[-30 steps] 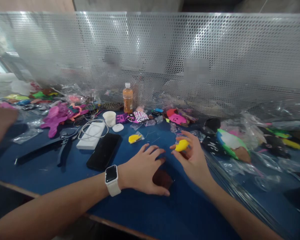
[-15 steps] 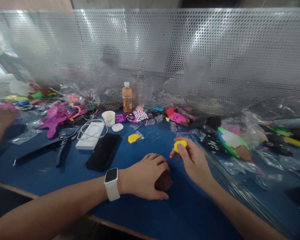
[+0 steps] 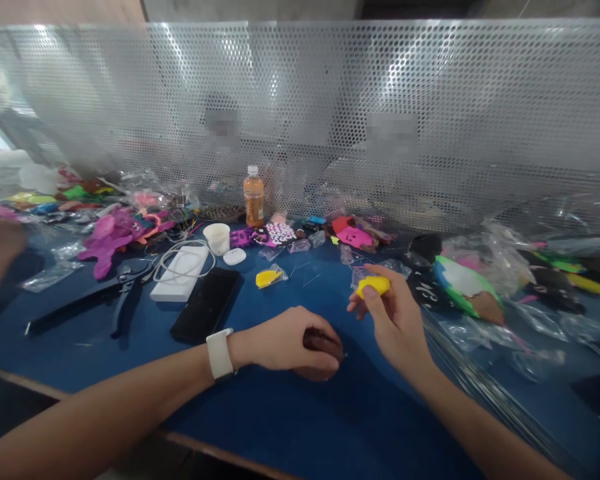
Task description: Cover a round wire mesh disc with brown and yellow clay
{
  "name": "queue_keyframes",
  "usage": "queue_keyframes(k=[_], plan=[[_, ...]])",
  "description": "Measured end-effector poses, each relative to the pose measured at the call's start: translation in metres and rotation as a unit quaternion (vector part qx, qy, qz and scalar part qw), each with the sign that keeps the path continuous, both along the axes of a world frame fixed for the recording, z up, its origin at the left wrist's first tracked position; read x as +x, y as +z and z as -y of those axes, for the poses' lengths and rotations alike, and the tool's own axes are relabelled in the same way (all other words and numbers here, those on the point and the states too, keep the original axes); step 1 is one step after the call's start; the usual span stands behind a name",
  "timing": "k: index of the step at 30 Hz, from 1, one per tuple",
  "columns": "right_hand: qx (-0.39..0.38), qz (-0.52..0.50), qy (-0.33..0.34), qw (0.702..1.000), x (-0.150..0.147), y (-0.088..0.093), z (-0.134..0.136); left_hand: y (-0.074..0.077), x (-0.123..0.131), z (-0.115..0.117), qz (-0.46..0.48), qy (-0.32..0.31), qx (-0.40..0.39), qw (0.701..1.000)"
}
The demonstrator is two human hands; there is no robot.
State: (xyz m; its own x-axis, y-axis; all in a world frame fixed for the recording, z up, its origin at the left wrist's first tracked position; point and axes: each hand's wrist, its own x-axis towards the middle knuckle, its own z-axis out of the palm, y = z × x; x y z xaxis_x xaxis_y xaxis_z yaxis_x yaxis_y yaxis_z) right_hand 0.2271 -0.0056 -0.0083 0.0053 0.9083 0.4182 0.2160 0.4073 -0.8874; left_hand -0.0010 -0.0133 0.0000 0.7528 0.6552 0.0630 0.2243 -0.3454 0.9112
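Note:
My left hand point(image 3: 300, 341), with a white watch strap on its wrist, curls around a rounded brown lump point(image 3: 319, 370) on the blue table. Thumb and fingers close over its sides and hide much of it. Up and to the right, my right hand point(image 3: 400, 313) pinches a small lump of yellow clay point(image 3: 373, 287) between thumb and fingers, above the table. A second yellow clay piece point(image 3: 268, 277) lies in a clear wrapper beyond my left hand.
A black phone point(image 3: 207, 305), a white box with a cable point(image 3: 180, 273), pliers point(image 3: 125, 287), a white cup point(image 3: 217, 239) and a drink bottle point(image 3: 254, 197) stand or lie to the left. Metal wires point(image 3: 480, 380) run along the right. Another person's hand point(image 3: 0, 250) is at far left.
My left hand has rolled so that more of the brown lump shows and the watch face is turned away. My right hand has shifted slightly right with the yellow clay.

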Motion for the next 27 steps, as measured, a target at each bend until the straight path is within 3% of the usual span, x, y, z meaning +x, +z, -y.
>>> queue_keyframes(k=[3,6,8,16,22,27], plan=[[0.015,-0.010,0.000,1.000,0.001,-0.001,-0.001,-0.004,0.002,0.000,0.077,0.047,-0.121,0.989],[0.021,-0.016,0.018,0.999,0.003,-0.002,0.001,-0.009,0.007,0.003,0.184,0.082,-0.294,0.934],[0.020,-0.019,0.025,0.999,0.003,-0.002,0.002,-0.012,0.010,0.004,0.206,0.100,-0.344,0.911],[0.072,0.103,0.007,0.992,0.001,-0.009,0.003,-0.011,0.010,0.001,0.258,0.122,-0.404,0.869],[0.075,0.100,0.022,0.992,-0.001,-0.010,0.006,-0.007,0.013,0.004,0.266,0.131,-0.355,0.886],[0.075,0.171,0.013,0.982,0.000,-0.002,0.008,-0.006,0.013,0.004,0.260,0.169,-0.335,0.890]])
